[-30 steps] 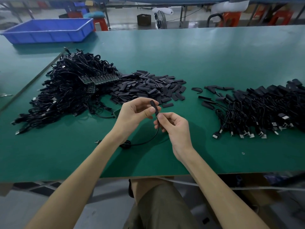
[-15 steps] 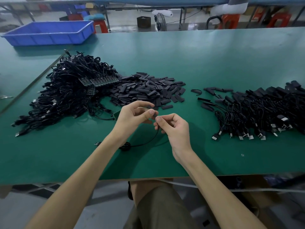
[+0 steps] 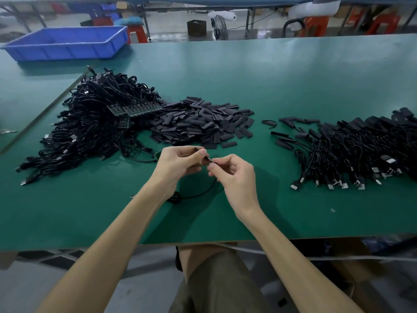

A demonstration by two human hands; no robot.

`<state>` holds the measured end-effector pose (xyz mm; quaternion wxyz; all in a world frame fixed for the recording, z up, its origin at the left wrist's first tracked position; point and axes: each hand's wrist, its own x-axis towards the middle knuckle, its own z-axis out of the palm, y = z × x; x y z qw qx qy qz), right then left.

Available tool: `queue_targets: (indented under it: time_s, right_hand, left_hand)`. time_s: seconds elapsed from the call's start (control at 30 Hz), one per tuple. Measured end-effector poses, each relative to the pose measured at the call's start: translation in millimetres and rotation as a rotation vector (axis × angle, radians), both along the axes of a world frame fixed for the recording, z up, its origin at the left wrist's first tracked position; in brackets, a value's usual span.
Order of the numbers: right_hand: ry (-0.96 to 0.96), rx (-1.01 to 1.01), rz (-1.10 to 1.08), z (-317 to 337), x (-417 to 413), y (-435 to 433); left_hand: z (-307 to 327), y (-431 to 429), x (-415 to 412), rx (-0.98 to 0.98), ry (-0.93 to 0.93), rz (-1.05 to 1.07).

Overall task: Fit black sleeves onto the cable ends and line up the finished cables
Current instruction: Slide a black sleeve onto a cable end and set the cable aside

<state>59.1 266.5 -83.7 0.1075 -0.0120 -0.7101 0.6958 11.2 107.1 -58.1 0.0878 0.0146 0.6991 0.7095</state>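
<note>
My left hand [image 3: 178, 163] pinches a black sleeve [image 3: 203, 158] between thumb and fingers, mostly hidden by them. My right hand [image 3: 234, 175] pinches the end of a black cable [image 3: 198, 195] right against the sleeve. The cable hangs down from my right hand and curls on the green table [image 3: 90, 211] under my left wrist. A heap of loose black sleeves [image 3: 200, 123] lies just beyond my hands. To the left is a big tangle of bare cables [image 3: 90, 123]. On the right lie sleeved cables [image 3: 352, 152] in a rough row, plugs facing me.
A blue plastic tray [image 3: 65, 42] stands at the far left corner of the table. A few stray sleeves [image 3: 268, 123] lie between the sleeve heap and the right-hand cables. Small green circuit boards [image 3: 135, 109] sit on the left tangle. The table's front edge runs under my forearms.
The sleeve stood upright above my fingers a second ago; now my hands have closed together and lowered slightly, and the sleeve is nearly hidden between my fingertips at the cable end.
</note>
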Motion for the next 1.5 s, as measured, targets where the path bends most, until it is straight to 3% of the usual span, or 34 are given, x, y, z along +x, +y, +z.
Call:
queue_targets:
  time_s: [0.63, 1.17, 1.5]
  right_hand:
    - [-0.028, 0.142, -0.038, 4.9, 2.6, -1.8]
    - [-0.020, 0.223, -0.025, 4.6, 3.0, -3.6]
    - [-0.048, 0.157, -0.002, 10.3, 3.8, -3.8]
  left_hand:
    - [7.9, -1.8, 10.6, -0.024, -0.101, -0.040]
    - [3.4, 2.0, 15.7, -0.155, -0.010, -0.044]
    - [4.7, -1.9, 15.1, -0.092, -0.021, -0.032]
